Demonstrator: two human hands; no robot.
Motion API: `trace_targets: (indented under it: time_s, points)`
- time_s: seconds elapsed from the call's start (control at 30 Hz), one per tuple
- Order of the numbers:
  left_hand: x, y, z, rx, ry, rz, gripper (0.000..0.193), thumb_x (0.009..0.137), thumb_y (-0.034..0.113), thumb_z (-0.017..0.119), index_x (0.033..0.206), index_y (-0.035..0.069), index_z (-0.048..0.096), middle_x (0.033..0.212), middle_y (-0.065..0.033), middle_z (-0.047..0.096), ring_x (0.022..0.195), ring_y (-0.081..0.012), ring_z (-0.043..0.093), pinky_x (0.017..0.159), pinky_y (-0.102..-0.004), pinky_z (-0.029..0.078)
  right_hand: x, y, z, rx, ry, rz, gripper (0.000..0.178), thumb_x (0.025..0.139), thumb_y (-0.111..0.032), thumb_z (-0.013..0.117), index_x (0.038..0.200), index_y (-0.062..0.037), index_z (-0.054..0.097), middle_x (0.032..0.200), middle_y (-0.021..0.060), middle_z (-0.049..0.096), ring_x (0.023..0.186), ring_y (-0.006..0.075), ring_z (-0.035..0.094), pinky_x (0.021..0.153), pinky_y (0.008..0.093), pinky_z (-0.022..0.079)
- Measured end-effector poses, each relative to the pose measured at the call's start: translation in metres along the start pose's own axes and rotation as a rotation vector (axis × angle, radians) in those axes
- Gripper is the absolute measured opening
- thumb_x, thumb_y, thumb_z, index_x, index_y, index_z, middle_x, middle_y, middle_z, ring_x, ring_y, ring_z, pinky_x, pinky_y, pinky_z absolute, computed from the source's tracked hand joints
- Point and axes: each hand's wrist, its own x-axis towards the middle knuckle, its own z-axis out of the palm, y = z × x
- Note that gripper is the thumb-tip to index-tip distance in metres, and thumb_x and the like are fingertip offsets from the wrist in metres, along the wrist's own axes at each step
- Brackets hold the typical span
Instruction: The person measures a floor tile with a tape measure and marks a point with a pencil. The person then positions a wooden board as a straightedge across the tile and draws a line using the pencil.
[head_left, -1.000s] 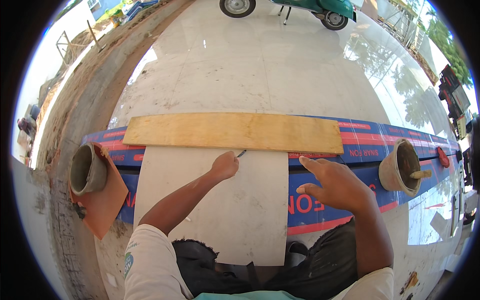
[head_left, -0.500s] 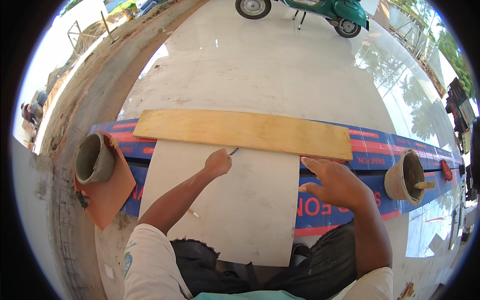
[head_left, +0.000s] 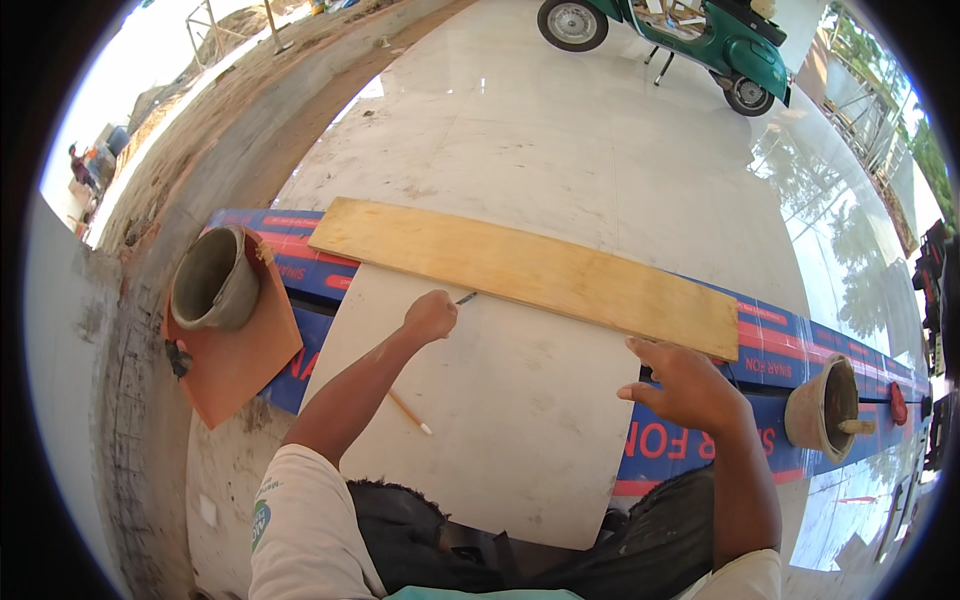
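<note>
A long, pale wooden board (head_left: 530, 275) lies across the far end of an off-white flat sheet (head_left: 500, 410). My left hand (head_left: 432, 317) is closed around a thin dark pen-like tool (head_left: 467, 297), whose tip is at the board's near edge; its exact kind is too small to make out. By the board's right end, my right hand (head_left: 690, 385) has its thumb and fingers apart, with the fingertips at the near edge and nothing held. A brown pencil (head_left: 409, 413) with a white tip rests on the sheet, close to my left forearm.
Blue and red cardboard boxes (head_left: 660, 450) lie beneath the sheet. On the left a grey bucket (head_left: 215, 280) sits on an orange-brown panel (head_left: 240, 365); on the right stands another bucket (head_left: 822, 408) with a wooden handle. A green scooter (head_left: 690, 45) is parked beyond.
The view has turned, so the board and boxes slant down to the right and more of the pencil shows. Both hands keep nearly the same places against the board.
</note>
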Motion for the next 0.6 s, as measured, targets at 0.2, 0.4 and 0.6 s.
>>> trace_targets:
  time_s: [0.2, 0.4, 0.6]
  points:
    - [0.006, -0.040, -0.025, -0.072, 0.106, -0.061, 0.031, 0.088, 0.023, 0.059, 0.065, 0.002, 0.061, 0.055, -0.0123, 0.062, 0.053, -0.0226, 0.065, 0.063, -0.0385, 0.051, 0.015, -0.012, 0.003, 0.003, -0.054, 0.021, 0.063, 0.084, -0.034, 0.068, 0.133, 0.0014, 0.047, 0.122, 0.0264, 0.057, 0.116, 0.0384, 0.053, 0.098, 0.0432, 0.041]
    - [0.008, -0.058, -0.052, -0.128, 0.117, -0.119, 0.029, 0.087, 0.024, 0.062, 0.066, 0.003, 0.063, 0.061, -0.0097, 0.066, 0.053, -0.0199, 0.065, 0.064, -0.0354, 0.052, 0.022, -0.011, 0.010, 0.012, -0.045, 0.010, 0.063, 0.084, -0.034, 0.068, 0.133, 0.0009, 0.048, 0.119, 0.0266, 0.058, 0.116, 0.0386, 0.053, 0.098, 0.0432, 0.041]
    - [0.008, -0.080, -0.078, -0.154, 0.142, -0.161, 0.026, 0.085, 0.022, 0.063, 0.067, 0.002, 0.063, 0.063, -0.0083, 0.067, 0.052, -0.0169, 0.065, 0.060, -0.0331, 0.052, 0.029, -0.018, 0.010, 0.019, -0.065, 0.038, 0.062, 0.083, -0.034, 0.069, 0.131, 0.0013, 0.050, 0.113, 0.0265, 0.060, 0.111, 0.0391, 0.055, 0.095, 0.0433, 0.042]
